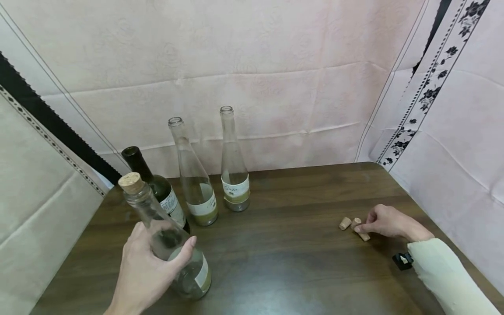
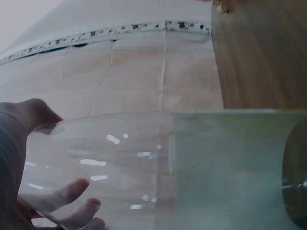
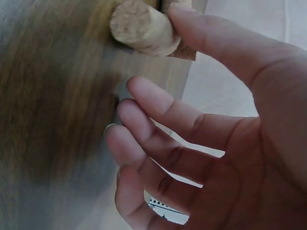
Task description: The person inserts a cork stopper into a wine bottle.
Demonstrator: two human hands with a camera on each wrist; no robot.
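My left hand (image 1: 143, 271) grips a clear glass bottle (image 1: 193, 280) round its body, thumb on the near side. The bottle leans away to the left, and a cork (image 1: 131, 183) plugs its mouth. Through the glass in the left wrist view, fingertips (image 2: 76, 189) show behind the bottle. My right hand (image 1: 390, 222) is low over three loose corks (image 1: 344, 223) at the table's right side. In the right wrist view its thumb is right at the corks (image 3: 144, 28), while the other fingers (image 3: 148, 98) are loosely bent and apart from them.
Behind the held bottle stand a dark green wine bottle (image 1: 157, 186) and two uncorked clear bottles, one in the middle (image 1: 197, 183) and one farther right (image 1: 234, 175). The wooden table (image 1: 299, 245) is bordered by pale cloth (image 1: 275, 78) at the back and sides.
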